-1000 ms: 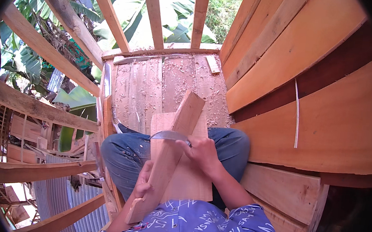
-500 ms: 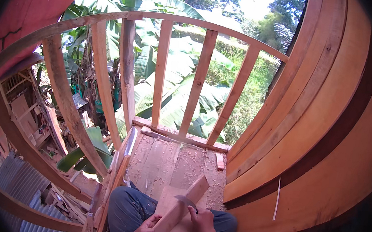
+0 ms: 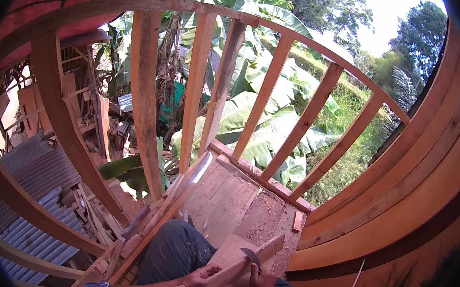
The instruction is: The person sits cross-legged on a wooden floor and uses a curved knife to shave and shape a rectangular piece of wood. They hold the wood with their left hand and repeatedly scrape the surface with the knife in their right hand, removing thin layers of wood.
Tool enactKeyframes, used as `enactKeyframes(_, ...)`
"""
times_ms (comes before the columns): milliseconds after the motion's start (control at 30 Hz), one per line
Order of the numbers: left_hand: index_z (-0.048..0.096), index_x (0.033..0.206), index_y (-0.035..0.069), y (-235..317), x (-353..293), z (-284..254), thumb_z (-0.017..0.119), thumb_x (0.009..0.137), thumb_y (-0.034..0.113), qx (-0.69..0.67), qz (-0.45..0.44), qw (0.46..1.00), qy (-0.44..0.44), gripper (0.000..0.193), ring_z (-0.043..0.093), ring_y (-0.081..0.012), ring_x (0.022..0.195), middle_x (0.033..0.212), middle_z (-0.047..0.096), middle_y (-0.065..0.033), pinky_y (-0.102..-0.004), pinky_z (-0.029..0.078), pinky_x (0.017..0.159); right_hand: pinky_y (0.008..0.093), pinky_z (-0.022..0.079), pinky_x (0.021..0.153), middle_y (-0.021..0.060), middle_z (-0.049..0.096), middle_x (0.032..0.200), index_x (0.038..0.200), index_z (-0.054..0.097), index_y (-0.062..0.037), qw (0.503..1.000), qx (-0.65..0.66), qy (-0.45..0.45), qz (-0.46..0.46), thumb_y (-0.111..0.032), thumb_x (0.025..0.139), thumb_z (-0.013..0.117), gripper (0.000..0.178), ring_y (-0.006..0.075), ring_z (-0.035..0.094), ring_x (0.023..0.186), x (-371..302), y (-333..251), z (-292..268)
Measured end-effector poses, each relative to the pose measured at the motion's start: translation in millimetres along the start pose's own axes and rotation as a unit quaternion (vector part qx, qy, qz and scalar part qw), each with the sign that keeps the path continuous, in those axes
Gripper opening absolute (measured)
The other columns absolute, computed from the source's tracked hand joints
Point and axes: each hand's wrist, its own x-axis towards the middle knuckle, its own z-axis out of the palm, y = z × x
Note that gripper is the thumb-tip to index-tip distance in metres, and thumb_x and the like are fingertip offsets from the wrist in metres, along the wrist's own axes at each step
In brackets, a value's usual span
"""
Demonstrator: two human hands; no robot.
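A narrow wooden board (image 3: 271, 247) stands on edge, slanting across my lap over a wider flat board (image 3: 231, 249). Curled against its left side, my left hand (image 3: 201, 277) grips the board near its lower end. My right hand (image 3: 263, 284) is closed around a knife, thumb raised along the back of the blade. The dark, curved knife blade (image 3: 251, 255) rests at the narrow board's upper edge; its handle is hidden in my fist. Both my legs, in dark trousers, lie under the boards.
Wood shavings litter the plank floor (image 3: 220, 197). A slatted wooden railing (image 3: 261, 100) encloses the front and left, with banana plants beyond it. An orange-brown panelled wall (image 3: 399, 213) rises at the right. A small wood offcut (image 3: 297, 221) lies by it; corrugated sheets (image 3: 42, 225) lie below left.
The view has swung left, so the railing and boards appear shifted right. Both hands keep their hold, and the knife remains at the board's upper edge.
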Motion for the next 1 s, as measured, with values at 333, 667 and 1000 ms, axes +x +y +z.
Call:
enactKeyframes(333, 0.040, 0.138, 0.002, 8, -3, 10, 0.061, 0.068, 0.010, 0.006, 0.027, 0.999, -0.022, 0.074, 0.039, -0.0163, 0.133, 0.136, 0.045, -0.0077, -0.0322, 0.026, 0.114, 0.0457, 0.041, 0.051, 0.0247, 0.056, 0.059, 0.071, 0.063, 0.0033, 0.994, 0.078, -0.039, 0.070, -0.039, 0.096, 0.056, 0.050, 0.0436, 0.059, 0.057, 7, 17, 0)
enactKeyframes(667, 0.037, 0.140, 0.003, -5, 13, 11, 0.060, 0.072, 0.007, 0.044, 0.056, 0.997, -0.033, 0.072, 0.037, -0.0156, 0.134, 0.137, 0.044, -0.0074, -0.0316, 0.024, 0.116, 0.0448, 0.040, 0.050, 0.0249, 0.052, 0.057, 0.070, 0.062, 0.0032, 0.994, 0.089, -0.055, -0.010, -0.038, 0.097, 0.055, 0.049, 0.0405, 0.057, 0.051, 8, 1, 6)
enactKeyframes(1000, 0.038, 0.140, 0.001, 6, 1, 14, 0.060, 0.069, 0.006, 0.033, 0.025, 0.999, -0.033, 0.074, 0.035, -0.0170, 0.137, 0.139, 0.042, -0.0077, -0.0316, 0.021, 0.117, 0.0453, 0.040, 0.049, 0.0255, 0.050, 0.056, 0.069, 0.061, 0.0039, 0.990, 0.116, -0.045, -0.068, -0.036, 0.097, 0.054, 0.050, 0.0382, 0.057, 0.049, -18, -1, 2)
